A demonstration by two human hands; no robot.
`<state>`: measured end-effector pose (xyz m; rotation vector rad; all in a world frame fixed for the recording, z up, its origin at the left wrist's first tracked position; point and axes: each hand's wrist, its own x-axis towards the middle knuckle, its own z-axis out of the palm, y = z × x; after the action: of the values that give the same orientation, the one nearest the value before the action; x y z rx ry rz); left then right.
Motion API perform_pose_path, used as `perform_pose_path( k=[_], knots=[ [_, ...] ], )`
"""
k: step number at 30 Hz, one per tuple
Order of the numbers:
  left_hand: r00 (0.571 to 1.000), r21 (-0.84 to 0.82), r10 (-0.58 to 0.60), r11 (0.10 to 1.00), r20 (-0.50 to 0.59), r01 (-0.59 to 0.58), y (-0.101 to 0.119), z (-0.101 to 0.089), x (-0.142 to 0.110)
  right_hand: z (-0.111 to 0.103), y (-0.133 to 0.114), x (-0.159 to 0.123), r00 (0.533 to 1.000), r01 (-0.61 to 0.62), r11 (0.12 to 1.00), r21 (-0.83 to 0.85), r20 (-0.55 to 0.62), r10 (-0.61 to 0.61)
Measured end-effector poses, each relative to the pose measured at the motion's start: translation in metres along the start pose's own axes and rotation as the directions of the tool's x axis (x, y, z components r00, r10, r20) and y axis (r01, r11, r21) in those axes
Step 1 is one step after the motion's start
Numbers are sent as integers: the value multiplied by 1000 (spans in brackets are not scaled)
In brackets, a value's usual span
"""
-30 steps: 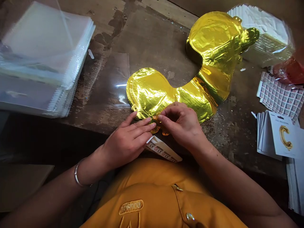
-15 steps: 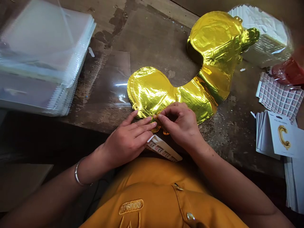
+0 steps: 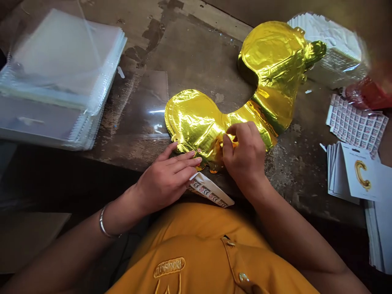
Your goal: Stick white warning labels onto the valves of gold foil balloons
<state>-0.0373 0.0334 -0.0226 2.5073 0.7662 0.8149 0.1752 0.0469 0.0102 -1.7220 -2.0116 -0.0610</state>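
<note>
Risks, as judged: the foil balloon (image 3: 192, 108) could crease or slide if the fingers press unevenly, its near edge lying close to the front of the bench (image 3: 199, 49); the label strip (image 3: 212, 194), projecting beyond the left hand (image 3: 165, 179), could drop if that hand lifts; the small sticker (image 3: 199, 150) could lift at its rim if a fingertip rubs it.

Position: the balloon lies on the bench, its lower edge under the left fingertips and its curved middle beneath the right hand (image 3: 246, 153); the sticker sits just beside the left fingertips.

Grip: left fingers outstretched and flat, hold on the strip cannot be told; right thumb and forefinger bent, narrowly apart, any hold on the foil cannot be told.
</note>
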Motion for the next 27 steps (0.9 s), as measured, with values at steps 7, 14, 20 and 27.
perform_pose_path(
  k=[7,14,20,27],
  knots=[
    [996,-63,-60,996,-60,56,2,-6,-5,-8,-5,-22,864,395,887,241,230,-448],
    [986,-120,-163,980,-28,158,8,-14,-4,-3,-3,-18,877,372,894,249,221,-427],
    [988,-43,-141,989,-69,138,14,-22,2,-14,-3,11,923,-151,906,396,385,-14],
    [999,84,43,996,-1,-43,22,-35,28,-11,16,41,795,-391,783,484,607,22]
  ],
)
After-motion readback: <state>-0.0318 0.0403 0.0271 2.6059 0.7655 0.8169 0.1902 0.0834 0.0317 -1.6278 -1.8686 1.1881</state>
